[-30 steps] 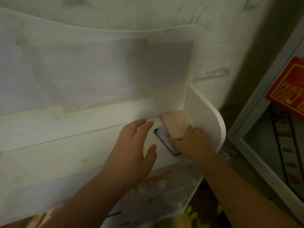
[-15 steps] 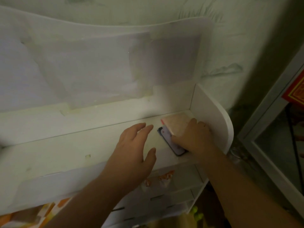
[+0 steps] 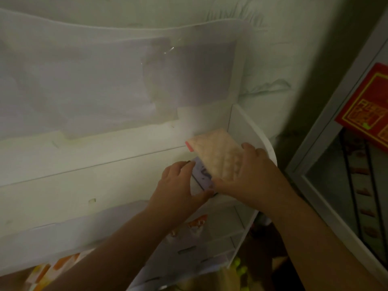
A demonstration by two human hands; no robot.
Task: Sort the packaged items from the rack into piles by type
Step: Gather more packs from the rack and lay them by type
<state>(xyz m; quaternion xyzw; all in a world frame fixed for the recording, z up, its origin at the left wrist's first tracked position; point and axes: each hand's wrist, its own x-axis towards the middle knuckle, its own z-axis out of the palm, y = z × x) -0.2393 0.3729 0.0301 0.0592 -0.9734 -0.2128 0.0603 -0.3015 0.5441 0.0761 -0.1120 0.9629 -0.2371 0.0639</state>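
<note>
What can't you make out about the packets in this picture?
- Purple packet, head view: mostly covered by the peach packet and both hands; its print is blurred.
- Peach packet: lower end hidden under the right hand; label too dim to read.
- Left hand: whether it grips the purple packet is unclear.

Light: dim, greenish cast.
Glare: faint, upper centre.
Shadow: dark right of centre.
Focus: soft; edges bowed.

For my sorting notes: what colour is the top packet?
Pale peach packet, with a red tab at one corner; head view.
</note>
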